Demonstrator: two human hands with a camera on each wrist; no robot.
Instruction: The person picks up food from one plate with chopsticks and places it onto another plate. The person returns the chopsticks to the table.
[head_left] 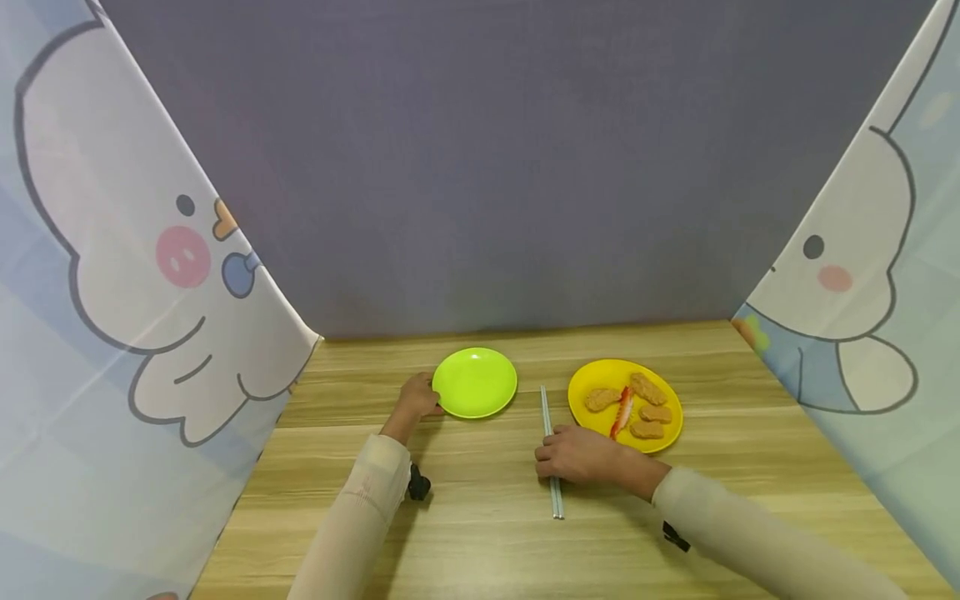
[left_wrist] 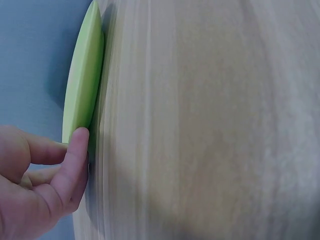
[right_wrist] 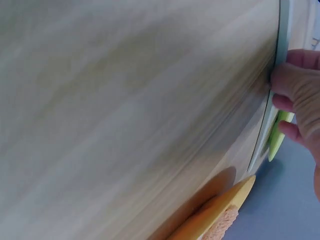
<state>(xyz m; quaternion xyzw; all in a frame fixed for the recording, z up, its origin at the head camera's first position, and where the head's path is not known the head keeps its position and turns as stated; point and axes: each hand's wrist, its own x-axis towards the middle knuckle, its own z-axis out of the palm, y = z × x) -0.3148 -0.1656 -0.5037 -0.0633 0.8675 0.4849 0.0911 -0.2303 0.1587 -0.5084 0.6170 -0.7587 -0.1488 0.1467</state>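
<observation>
A lime-green plate (head_left: 476, 382) lies on the table, left of the middle. At its left rim my left hand (head_left: 420, 395) pinches the edge between thumb and fingers, as the left wrist view shows with the plate (left_wrist: 82, 75) close up. A pair of pale grey chopsticks (head_left: 546, 408) lies lengthwise between the two plates. My right hand (head_left: 576, 455) pinches them around their middle; in the right wrist view thumb and fingers are on the chopsticks (right_wrist: 283, 35). The palm side of the right hand is hidden in the head view.
Just beyond the right hand stands a yellow plate (head_left: 583, 414) holding several breaded nuggets (head_left: 647, 388) and a red-and-white strip (head_left: 622, 413). A grey wall panel (head_left: 510, 167) rises behind the wooden table (head_left: 480, 533), with cartoon-printed cloths (head_left: 112, 208) on both sides.
</observation>
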